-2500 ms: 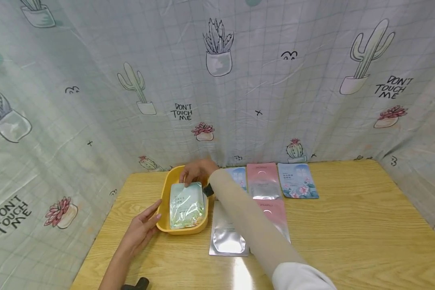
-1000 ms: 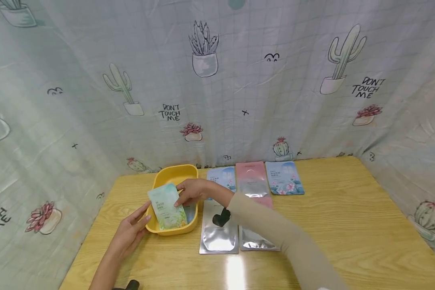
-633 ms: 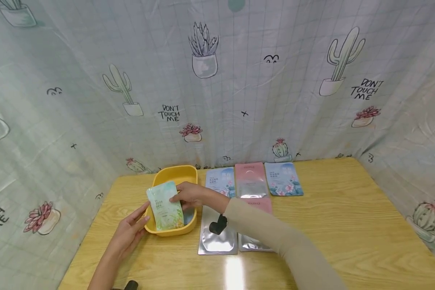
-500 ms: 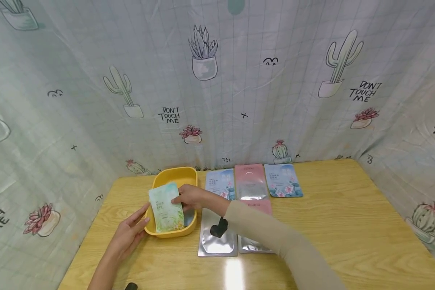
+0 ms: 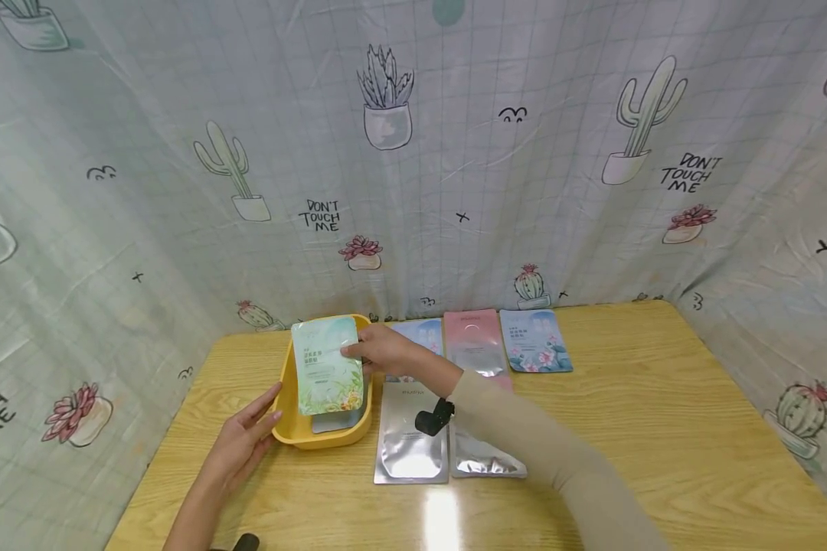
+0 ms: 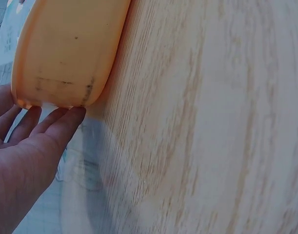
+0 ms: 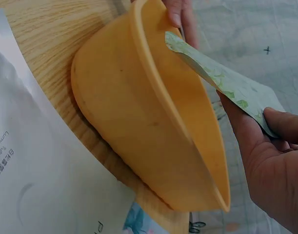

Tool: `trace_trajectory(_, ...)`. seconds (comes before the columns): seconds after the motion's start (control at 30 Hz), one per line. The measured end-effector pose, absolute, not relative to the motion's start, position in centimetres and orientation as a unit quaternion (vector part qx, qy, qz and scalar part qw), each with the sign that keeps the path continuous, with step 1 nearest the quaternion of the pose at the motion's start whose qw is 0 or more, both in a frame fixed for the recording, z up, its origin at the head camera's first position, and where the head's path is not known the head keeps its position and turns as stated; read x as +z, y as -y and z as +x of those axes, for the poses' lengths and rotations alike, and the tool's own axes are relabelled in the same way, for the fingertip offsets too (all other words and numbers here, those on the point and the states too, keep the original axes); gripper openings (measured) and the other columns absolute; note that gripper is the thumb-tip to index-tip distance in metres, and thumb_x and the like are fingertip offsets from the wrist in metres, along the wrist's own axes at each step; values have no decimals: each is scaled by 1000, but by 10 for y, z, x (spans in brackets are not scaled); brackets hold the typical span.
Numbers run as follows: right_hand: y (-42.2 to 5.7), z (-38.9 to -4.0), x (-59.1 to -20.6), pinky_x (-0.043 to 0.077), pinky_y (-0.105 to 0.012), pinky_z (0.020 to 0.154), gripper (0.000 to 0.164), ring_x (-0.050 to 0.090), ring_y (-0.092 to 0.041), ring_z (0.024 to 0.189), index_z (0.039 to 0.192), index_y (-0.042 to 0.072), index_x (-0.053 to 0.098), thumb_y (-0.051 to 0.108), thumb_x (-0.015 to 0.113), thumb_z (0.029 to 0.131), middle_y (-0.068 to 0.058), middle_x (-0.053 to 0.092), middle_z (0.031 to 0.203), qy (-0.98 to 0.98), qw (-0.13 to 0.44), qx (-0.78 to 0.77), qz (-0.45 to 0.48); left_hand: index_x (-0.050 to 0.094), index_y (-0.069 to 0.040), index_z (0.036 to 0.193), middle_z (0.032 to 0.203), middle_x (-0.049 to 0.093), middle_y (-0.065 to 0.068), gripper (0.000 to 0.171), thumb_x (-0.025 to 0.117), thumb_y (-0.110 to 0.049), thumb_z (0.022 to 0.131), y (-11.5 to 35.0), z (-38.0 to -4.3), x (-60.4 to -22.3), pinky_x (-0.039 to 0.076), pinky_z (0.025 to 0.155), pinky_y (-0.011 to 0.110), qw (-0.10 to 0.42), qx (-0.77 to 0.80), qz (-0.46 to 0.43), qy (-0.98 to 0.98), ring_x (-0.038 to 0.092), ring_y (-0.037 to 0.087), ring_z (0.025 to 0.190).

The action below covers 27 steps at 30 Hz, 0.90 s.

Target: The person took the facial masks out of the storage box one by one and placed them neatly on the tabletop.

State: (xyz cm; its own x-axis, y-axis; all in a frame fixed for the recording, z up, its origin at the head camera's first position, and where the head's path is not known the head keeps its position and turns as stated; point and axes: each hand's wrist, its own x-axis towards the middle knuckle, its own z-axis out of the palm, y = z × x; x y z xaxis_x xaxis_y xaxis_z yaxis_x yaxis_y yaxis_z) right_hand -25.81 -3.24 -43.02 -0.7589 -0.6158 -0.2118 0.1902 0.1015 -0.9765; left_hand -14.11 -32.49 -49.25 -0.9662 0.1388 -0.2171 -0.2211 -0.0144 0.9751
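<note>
My right hand pinches the right edge of a pale green face mask packet, with the thumb on its printed front. In the right wrist view this packet stands tilted above a yellow plastic basin. My left hand holds the basin's left side. Its fingertips touch the outer wall in the left wrist view, and the thumb is at the rim. Inside the basin, beneath the raised packet, lies a blue-grey packet, mostly hidden.
To the basin's right lie several flat packets: a silver one, pink-and-silver ones, and blue floral ones. My right forearm covers part of them. A cactus-print curtain hangs behind the wooden table.
My right hand reached into the basin, took hold of the green packet and has lifted it up towards the back. The left hand stays at the basin's side. The head view has shifted slightly.
</note>
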Motion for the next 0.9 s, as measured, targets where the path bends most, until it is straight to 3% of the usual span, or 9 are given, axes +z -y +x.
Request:
trace_trajectory(0.2, 9, -256, -420, 28, -27, 56, 53, 15, -14, 54, 65, 17, 24, 11, 58, 105, 3, 15, 59, -652, 311, -671, -168, 20, -8, 163, 171, -1, 13, 68, 56, -14, 106, 326, -142, -491, 51, 99, 24, 125, 709, -17, -694, 54, -4, 123)
trace_trajectory(0.27, 2, -256, -419, 28, -26, 54, 42, 15, -14, 53, 67, 14, 41, 11, 57, 105, 4, 16, 59, -647, 309, -676, -168, 19, -6, 163, 171, -2, 14, 68, 56, -14, 106, 326, -142, -491, 51, 98, 25, 126, 711, -11, -691, 55, -2, 122)
trace_trajectory(0.33, -6, -255, -420, 28, -25, 53, 24, 16, -13, 52, 83, 5, 62, 10, 56, 106, 3, 22, 59, -640, 312, -683, -165, 19, -6, 163, 171, -3, 14, 69, 57, -13, 106, 326, -141, -491, 52, 98, 25, 128, 716, -11, -686, 56, -1, 122)
trace_trajectory(0.43, -18, -254, -421, 38, -22, 54, 23, 34, -8, 53, 120, -6, 66, 7, 55, 106, 3, 50, 65, -624, 319, -697, -154, 18, -5, 163, 171, -3, 14, 69, 57, -12, 106, 326, -140, -491, 52, 98, 25, 131, 721, -14, -680, 57, -1, 122)
trace_trajectory(0.53, -33, -252, -419, 52, -22, 62, 28, 58, -8, 67, 127, -11, 61, 5, 54, 105, -2, 70, 86, -613, 321, -709, -138, 18, -4, 163, 170, -3, 15, 69, 57, -11, 106, 326, -141, -491, 51, 98, 25, 132, 724, -15, -677, 57, -1, 121)
trace_trajectory(0.63, -50, -252, -416, 51, -22, 63, 19, 59, -8, 71, 117, -7, 65, 4, 54, 105, -2, 71, 91, -615, 314, -713, -126, 18, -4, 163, 170, -3, 15, 69, 56, -10, 106, 325, -142, -491, 51, 98, 24, 131, 725, -13, -676, 57, -2, 121)
trace_trajectory(0.7, -62, -252, -414, 44, -21, 60, 13, 45, -8, 62, 100, -3, 64, 4, 54, 105, 2, 62, 78, -624, 307, -708, -122, 17, -4, 163, 170, -4, 15, 69, 56, -11, 106, 325, -142, -491, 52, 98, 25, 131, 724, -10, -677, 57, -2, 121)
trace_trajectory(0.83, -84, -254, -411, 30, -24, 57, 36, 20, -12, 57, 71, 9, 43, 5, 55, 105, 4, 26, 64, -644, 294, -698, -107, 15, -4, 163, 170, -4, 16, 70, 55, -12, 106, 326, -143, -491, 52, 98, 26, 133, 720, -8, -681, 57, -1, 122)
trace_trajectory(0.9, -96, -255, -412, 33, -24, 58, 41, 24, -11, 57, 68, 12, 39, 5, 56, 105, 6, 27, 63, -644, 289, -702, -96, 15, -5, 163, 170, -4, 17, 71, 56, -13, 106, 325, -143, -491, 52, 98, 26, 133, 717, -9, -684, 56, -1, 122)
